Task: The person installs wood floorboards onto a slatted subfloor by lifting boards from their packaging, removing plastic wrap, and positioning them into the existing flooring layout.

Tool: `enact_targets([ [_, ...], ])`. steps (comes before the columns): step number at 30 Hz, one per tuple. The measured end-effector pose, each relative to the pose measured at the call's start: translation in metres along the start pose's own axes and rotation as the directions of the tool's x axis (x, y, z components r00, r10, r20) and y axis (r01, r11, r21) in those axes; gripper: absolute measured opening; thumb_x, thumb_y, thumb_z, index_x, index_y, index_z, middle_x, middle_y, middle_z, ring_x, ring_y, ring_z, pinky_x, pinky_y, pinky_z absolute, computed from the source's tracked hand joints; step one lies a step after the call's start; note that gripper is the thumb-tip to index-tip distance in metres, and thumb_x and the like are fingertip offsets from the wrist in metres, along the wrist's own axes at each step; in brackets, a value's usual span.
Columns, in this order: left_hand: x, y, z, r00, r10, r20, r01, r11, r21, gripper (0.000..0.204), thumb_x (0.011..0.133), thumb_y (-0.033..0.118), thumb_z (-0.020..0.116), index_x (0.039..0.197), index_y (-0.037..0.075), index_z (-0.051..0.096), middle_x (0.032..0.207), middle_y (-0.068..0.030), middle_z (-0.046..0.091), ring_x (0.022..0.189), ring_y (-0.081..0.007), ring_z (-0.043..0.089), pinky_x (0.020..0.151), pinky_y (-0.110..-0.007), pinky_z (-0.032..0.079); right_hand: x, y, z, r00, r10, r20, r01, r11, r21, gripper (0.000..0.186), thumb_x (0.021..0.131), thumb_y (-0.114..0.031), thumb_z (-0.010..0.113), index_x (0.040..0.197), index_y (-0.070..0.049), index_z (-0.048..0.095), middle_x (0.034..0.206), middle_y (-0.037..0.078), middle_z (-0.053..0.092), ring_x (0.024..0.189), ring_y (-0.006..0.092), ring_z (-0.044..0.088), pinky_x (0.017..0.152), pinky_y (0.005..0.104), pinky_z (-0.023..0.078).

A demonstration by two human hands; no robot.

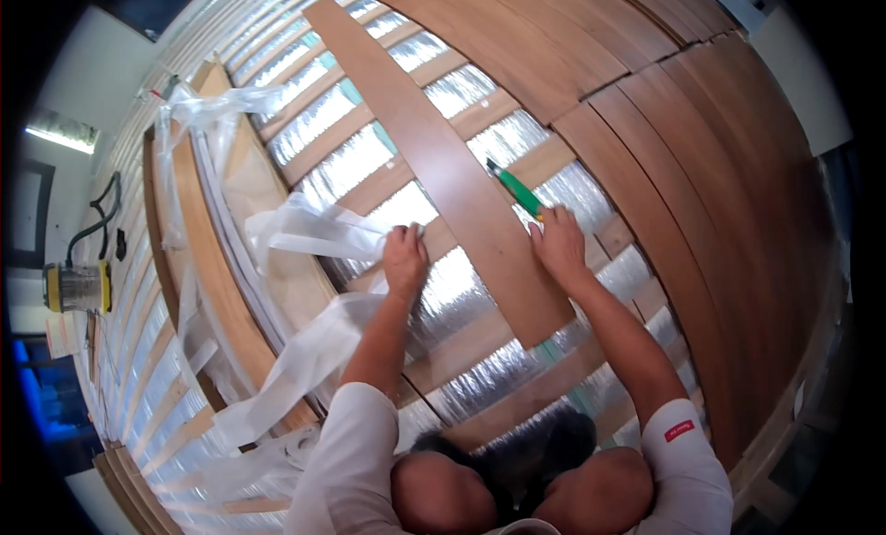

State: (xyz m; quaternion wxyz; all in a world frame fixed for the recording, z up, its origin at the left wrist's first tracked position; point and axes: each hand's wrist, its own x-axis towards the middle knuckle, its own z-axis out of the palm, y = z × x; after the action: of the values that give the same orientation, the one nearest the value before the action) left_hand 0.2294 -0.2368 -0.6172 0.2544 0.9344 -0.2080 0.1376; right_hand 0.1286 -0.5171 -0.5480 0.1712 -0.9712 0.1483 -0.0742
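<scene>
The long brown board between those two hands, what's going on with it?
A person is working with bare hands over a long brown board that lies loose across wooden strips, with shiny foil showing between them. The right hand grips a green tool at the board's right edge. The left hand, on the other side, appears to hold an end of cloudy plastic wrap. Further right, more brown boards lie side by side.
</scene>
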Motion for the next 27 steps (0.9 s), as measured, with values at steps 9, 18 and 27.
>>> enact_targets([
  [9,0.002,-0.003,0.001,0.998,0.031,-0.059,-0.036,0.995,-0.095,0.023,0.080,0.003,0.061,0.103,0.003,0.062,0.091,-0.0145,0.054,0.085,-0.0332,0.055,0.074,-0.042,0.047,0.022,0.044,0.022,0.996,0.087,0.021,-0.083,0.984,-0.156,0.026,0.077,-0.021,0.070,0.087,0.001,0.061,0.093,0.019,0.059,0.093,0.0357,0.058,0.082,0.0460,0.048],
  [18,0.006,0.006,0.004,0.999,-0.046,-0.011,0.045,0.994,-0.096,0.023,0.079,0.004,0.060,0.102,0.003,0.062,0.092,-0.0147,0.054,0.088,-0.0334,0.055,0.077,-0.043,0.046,-0.134,-0.019,-0.014,0.916,-0.320,0.241,0.311,0.947,0.076,0.074,0.083,-0.037,0.063,0.140,0.003,0.038,0.150,0.028,0.026,0.140,0.0441,0.022,0.116,0.0529,0.014],
  [27,0.009,0.010,0.005,0.999,-0.030,0.029,0.031,0.999,-0.019,0.026,0.079,0.005,0.059,0.104,0.003,0.061,0.094,-0.0152,0.054,0.087,-0.0334,0.054,0.078,-0.043,0.045,-0.078,-0.026,0.044,0.944,-0.303,0.129,0.299,0.953,0.052,0.074,0.083,-0.039,0.062,0.139,0.004,0.039,0.147,0.027,0.033,0.140,0.0414,0.026,0.116,0.0547,0.015],
])
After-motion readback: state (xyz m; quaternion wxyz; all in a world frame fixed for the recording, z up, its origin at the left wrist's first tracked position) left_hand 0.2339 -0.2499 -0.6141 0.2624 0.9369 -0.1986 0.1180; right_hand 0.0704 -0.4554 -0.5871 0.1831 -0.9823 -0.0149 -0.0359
